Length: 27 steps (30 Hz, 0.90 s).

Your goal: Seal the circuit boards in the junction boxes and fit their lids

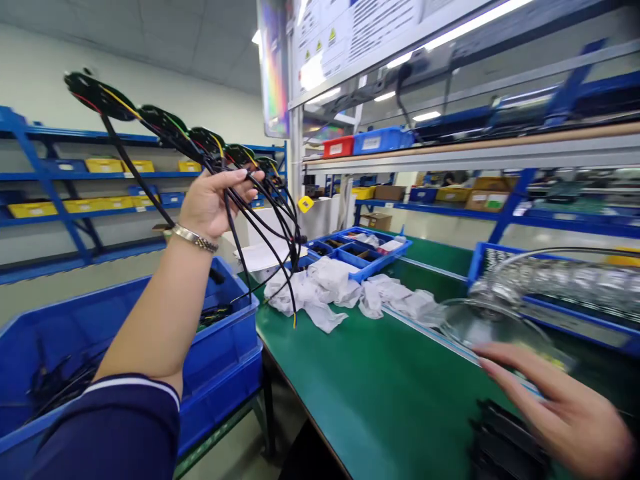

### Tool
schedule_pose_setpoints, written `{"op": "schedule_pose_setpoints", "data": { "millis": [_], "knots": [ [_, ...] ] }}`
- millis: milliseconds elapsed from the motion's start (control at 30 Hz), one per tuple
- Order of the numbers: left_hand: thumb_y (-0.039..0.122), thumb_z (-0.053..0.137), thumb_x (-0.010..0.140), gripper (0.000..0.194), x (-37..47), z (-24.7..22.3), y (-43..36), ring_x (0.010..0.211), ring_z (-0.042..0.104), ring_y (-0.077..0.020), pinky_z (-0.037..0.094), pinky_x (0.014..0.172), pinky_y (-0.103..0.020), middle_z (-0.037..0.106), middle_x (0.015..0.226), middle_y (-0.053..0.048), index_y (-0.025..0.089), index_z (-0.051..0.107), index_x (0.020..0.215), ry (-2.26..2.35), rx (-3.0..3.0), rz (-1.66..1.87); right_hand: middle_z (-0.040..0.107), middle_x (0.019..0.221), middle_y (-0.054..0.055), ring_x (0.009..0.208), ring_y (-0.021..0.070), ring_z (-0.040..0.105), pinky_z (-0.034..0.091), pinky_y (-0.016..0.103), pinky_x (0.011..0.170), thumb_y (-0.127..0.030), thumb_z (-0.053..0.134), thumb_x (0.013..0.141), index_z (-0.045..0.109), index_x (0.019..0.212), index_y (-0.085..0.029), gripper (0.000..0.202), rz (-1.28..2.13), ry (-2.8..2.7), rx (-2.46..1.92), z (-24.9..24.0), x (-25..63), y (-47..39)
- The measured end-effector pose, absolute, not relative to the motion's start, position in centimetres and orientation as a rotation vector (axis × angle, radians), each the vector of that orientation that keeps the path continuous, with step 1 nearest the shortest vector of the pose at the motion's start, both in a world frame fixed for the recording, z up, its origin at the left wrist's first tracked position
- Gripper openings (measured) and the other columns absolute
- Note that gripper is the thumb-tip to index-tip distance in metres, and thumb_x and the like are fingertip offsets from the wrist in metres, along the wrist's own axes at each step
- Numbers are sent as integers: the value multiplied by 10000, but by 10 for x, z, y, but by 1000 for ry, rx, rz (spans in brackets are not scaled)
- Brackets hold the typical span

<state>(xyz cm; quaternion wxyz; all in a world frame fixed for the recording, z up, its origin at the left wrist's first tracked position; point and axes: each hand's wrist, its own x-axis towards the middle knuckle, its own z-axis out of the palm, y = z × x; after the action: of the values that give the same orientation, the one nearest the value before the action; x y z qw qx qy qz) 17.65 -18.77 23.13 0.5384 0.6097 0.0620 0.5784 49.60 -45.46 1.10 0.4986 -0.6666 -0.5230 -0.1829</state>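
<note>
My left hand is raised at the left of centre, its fingers closed round a bunch of black cables. Several round black parts with red and yellow wires fan out above the hand, and the cable ends hang below it. Over the green table's right side is my right hand, slightly blurred, fingers stretched out and holding nothing. Black parts lie just below and left of it.
Blue bins with cables stand at the left. Crumpled white wrapping lies on the green table, before a divided blue tray. A clear round cover and a blue crate are at the right.
</note>
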Motion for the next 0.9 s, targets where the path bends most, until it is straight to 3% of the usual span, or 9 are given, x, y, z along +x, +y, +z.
{"op": "schedule_pose_setpoints", "data": {
  "millis": [67, 200, 367, 467, 533, 633, 700, 800, 900],
  "knots": [
    [132, 517, 774, 72, 204, 225, -204, 1054, 574, -247, 495, 795, -331, 644, 956, -70, 90, 545, 825, -12, 1479, 1235, 655, 965, 75, 853, 240, 626, 512, 387, 777, -532, 540, 783, 629, 964, -342, 277, -450, -1492, -1530, 38, 482, -450],
    [454, 552, 744, 343, 245, 197, -225, 1143, 499, -332, 455, 857, -505, 627, 1067, -65, 188, 559, 961, -144, 1535, 1012, 607, 1106, 72, 986, 242, 586, 485, 400, 860, -432, 522, 815, 544, 1148, -271, 371, -431, -1591, -1504, 84, 453, -434],
    [687, 463, 690, 619, 278, 162, -236, 1177, 452, -370, 362, 926, -573, 614, 1103, -85, 223, 535, 1093, -177, 1488, 864, 509, 1242, 111, 1073, 254, 522, 450, 410, 894, -397, 601, 753, 424, 1266, -201, 577, -340, -1380, -1540, 91, 453, -408],
    [723, 432, 677, 684, 288, 152, -240, 1179, 446, -373, 312, 953, -591, 600, 1130, -98, 219, 505, 1133, -224, 1444, 799, 618, 995, 90, 885, 215, 590, 501, 355, 752, -349, 599, 752, 485, 1168, -168, 468, -144, -1282, -1539, 89, 458, -400],
    [713, 441, 676, 681, 290, 150, -242, 1185, 439, -370, 282, 971, -597, 592, 1142, -106, 217, 493, 1140, -248, 1425, 753, 620, 844, 59, 777, 192, 589, 497, 341, 711, -323, 581, 763, 541, 1047, -168, 326, -187, -1242, -1515, 91, 459, -400],
    [696, 472, 663, 683, 289, 152, -244, 1195, 429, -367, 247, 993, -600, 585, 1147, -118, 209, 482, 1141, -267, 1412, 708, 580, 1003, 97, 917, 225, 549, 465, 377, 798, -329, 630, 718, 535, 1051, -180, 378, -424, -1173, -1451, 96, 460, -401],
    [700, 472, 655, 695, 288, 154, -243, 1199, 423, -368, 241, 995, -604, 583, 1147, -120, 204, 480, 1142, -272, 1405, 709, 572, 1043, 95, 940, 225, 547, 477, 360, 776, -357, 672, 667, 503, 1103, -189, 497, -254, -1224, -1418, 97, 462, -399],
    [699, 466, 652, 699, 286, 156, -240, 1195, 424, -374, 255, 988, -609, 584, 1146, -120, 192, 490, 1134, -274, 1396, 724, 616, 752, 17, 671, 149, 582, 492, 282, 612, -408, 629, 696, 559, 922, -171, 335, 311, -1392, -1371, 98, 464, -397],
    [628, 538, 642, 650, 285, 157, -235, 1174, 444, -385, 281, 978, -605, 590, 1137, -126, 178, 510, 1110, -280, 1380, 685, 468, 465, -66, 400, 67, 438, 396, 201, 416, -402, 596, 734, 501, 637, -173, 267, 356, -1284, -1398, 108, 467, -408]
  ]
}}
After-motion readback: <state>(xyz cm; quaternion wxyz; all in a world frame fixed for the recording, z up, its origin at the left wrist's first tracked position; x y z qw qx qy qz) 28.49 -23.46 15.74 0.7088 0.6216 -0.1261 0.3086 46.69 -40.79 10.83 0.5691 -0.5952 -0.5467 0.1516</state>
